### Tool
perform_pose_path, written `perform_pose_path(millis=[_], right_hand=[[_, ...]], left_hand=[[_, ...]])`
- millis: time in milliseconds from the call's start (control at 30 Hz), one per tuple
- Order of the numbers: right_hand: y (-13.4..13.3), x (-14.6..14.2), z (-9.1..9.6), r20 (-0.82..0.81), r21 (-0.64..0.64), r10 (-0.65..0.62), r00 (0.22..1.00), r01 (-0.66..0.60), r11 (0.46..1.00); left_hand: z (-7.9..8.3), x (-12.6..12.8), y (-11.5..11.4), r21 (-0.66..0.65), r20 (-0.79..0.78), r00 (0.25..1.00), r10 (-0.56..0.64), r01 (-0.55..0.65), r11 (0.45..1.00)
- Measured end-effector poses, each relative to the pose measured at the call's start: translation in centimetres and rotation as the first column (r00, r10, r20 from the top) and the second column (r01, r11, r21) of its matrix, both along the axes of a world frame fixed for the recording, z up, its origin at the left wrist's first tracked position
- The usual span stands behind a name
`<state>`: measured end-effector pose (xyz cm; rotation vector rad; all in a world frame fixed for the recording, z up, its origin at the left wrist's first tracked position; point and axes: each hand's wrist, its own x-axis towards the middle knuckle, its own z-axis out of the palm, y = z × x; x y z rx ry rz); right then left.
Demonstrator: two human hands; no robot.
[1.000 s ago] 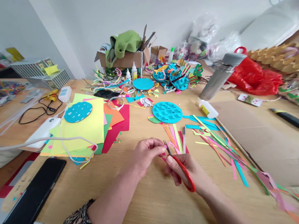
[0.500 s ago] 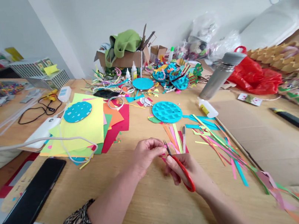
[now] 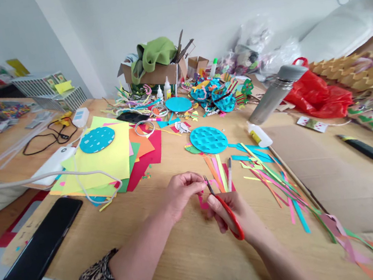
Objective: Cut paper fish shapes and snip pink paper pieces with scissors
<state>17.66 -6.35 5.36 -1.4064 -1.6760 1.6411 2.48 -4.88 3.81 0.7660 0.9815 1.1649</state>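
Observation:
My right hand (image 3: 230,208) grips red-handled scissors (image 3: 234,224), their dark blades pointing up and away from me. My left hand (image 3: 184,194) is closed in a pinch just left of the blade tips. Pink paper (image 3: 203,201) shows under and around its fingertips, and the fingers seem to hold it, though its full shape is partly hidden. Just beyond the hands lie coloured paper strips (image 3: 221,172) and a pen (image 3: 229,174). Farther back is a blue oval with a raised grid pattern (image 3: 208,140), a green paper head shape (image 3: 192,149) at its left.
Coloured paper sheets (image 3: 105,161) and a phone (image 3: 43,245) lie to the left. On the right are loose strips (image 3: 272,178), a glue bottle (image 3: 259,136), a steel flask (image 3: 275,91), a cardboard sheet (image 3: 335,174) and a cutter (image 3: 370,150). Craft scraps (image 3: 214,93) fill the back.
More of the pink paper shows below my left fingertips. Both hands and the scissors have hardly moved.

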Motion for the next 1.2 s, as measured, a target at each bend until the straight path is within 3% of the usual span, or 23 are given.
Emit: perform_pose_path(millis=[1200], right_hand=[[0.06,-0.03,0.0,0.012,-0.002,0.003,1.0,-0.003,1.0]], left_hand=[[0.1,-0.14,0.11,-0.01,-0.053,0.999,-0.002,0.002,1.0]])
